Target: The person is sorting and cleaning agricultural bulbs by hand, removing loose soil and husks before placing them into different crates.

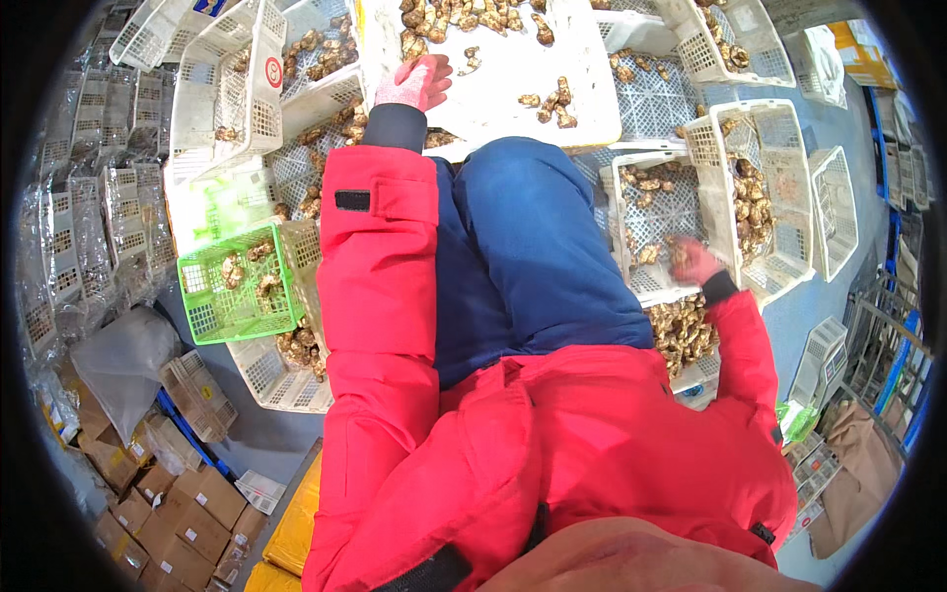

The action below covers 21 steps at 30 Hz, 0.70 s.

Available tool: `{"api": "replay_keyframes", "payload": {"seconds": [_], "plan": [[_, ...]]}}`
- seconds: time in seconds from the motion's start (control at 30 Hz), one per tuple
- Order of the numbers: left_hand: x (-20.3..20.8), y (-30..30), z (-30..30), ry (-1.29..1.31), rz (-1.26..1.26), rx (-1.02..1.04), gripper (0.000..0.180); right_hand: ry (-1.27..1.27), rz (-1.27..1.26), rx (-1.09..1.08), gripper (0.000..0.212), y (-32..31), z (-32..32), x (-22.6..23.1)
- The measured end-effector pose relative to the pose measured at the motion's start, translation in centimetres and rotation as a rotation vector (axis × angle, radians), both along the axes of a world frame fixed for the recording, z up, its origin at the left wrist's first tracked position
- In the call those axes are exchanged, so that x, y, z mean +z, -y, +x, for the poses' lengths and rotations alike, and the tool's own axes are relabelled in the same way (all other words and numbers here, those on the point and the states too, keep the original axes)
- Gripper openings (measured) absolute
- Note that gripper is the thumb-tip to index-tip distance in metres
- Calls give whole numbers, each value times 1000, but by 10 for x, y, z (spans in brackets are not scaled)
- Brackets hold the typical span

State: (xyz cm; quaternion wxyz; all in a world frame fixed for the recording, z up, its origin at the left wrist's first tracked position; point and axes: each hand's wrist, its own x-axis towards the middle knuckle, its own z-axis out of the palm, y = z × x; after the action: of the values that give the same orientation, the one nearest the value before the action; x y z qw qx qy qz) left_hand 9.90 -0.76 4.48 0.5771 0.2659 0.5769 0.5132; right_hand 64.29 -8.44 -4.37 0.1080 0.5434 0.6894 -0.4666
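Observation:
My left hand (414, 83), in a pinkish glove, is over the near left edge of the white table top (503, 104). Its fingers are apart and nothing shows in them. Just beyond it lie knobbly brown-and-white mushrooms (459, 18), many spread along the far part of the top. A smaller cluster of mushrooms (560, 104) lies right of centre. Low on the right, my right hand (696, 264) reaches into a white crate (663, 294) with several mushrooms in it. Its fingers are closed around a brownish mushroom (678, 253), partly blurred.
White plastic crates with mushrooms flank the table on both sides, among them a right-hand crate (804, 212). A green basket (242, 321) stands at left. Wrapped stacked crates (118, 212) line the left, cardboard boxes (187, 523) the lower left. A metal rack (893, 340) stands at far right.

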Motion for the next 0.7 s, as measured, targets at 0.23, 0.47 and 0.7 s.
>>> {"api": "replay_keyframes", "payload": {"seconds": [0.23,0.47,0.7], "plan": [[4,4,-1,-46,64,-94,48,10,-162,-372,39,-13,-8,25],[12,12,-1,-90,28,11,39,-263,335,221,37,-203,-316,-21],[21,-1,11,-46,47,-6,37,562,488,918,29,-227,-373,-159]]}}
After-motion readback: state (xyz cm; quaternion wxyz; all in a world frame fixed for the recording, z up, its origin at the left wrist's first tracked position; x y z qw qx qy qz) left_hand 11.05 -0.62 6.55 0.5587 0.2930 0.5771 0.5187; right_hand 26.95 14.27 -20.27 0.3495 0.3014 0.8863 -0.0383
